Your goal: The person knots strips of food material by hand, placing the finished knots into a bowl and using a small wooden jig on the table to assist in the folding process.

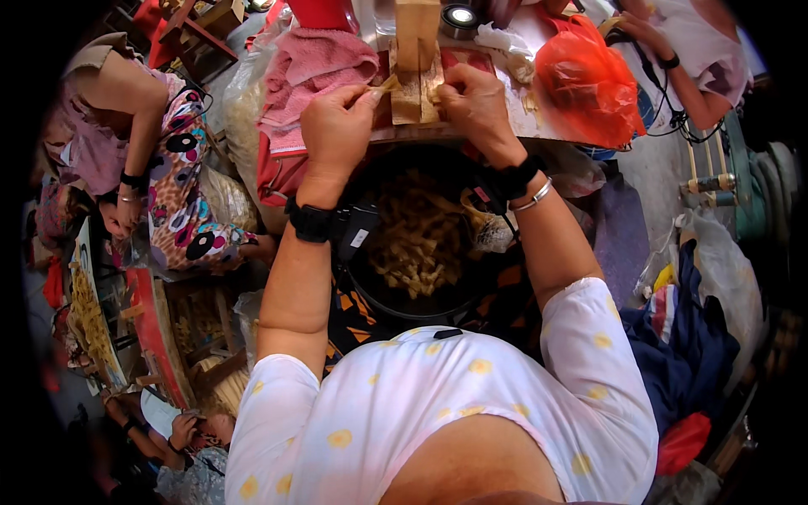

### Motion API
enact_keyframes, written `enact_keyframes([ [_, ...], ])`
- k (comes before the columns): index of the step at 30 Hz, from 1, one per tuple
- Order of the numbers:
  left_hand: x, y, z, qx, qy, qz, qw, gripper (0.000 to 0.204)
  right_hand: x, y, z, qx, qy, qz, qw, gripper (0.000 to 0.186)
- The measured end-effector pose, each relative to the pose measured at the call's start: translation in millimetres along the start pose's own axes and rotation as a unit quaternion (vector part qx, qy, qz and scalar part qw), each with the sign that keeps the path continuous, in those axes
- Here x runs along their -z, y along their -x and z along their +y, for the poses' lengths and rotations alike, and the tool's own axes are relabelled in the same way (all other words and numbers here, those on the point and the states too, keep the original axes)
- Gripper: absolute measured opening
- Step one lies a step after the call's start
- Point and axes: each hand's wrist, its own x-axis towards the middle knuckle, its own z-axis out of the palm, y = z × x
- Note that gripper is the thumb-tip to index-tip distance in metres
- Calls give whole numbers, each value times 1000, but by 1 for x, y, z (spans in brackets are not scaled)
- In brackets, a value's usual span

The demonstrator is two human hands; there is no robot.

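Observation:
My left hand [337, 126] pinches a small yellowish strip [387, 85] just left of an upright wooden block [416, 34] on a wooden base [408, 105]. At the base's right side my right hand [478, 114] has its fingers curled closed; what they hold is hidden. Below both hands, a black tub [387, 295] holds a heap of similar yellowish pieces [417, 231].
A pink towel [307, 63] and an orange-red plastic bag [589, 76] flank the wooden piece on the work surface [530, 126]. Co-workers sit at the left [126, 126], lower left [181, 429] and upper right [690, 59]. Dark blue cloth [690, 353] lies at right.

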Motion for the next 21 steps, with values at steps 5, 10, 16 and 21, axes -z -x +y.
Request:
enact_keyframes([
  [5,14,6,17,278,447,-158,835,28,22,6,-21,-86,-321,-8,943,9],
  [10,17,22,38,298,479,-200,801,26,51,4,-48,-98,-447,2,889,8],
  [16,35,48,65,280,483,-200,805,20,103,16,-100,-36,-548,-68,833,7],
  [21,37,77,71,268,493,-227,796,24,158,76,-107,-40,-551,-60,831,17],
])
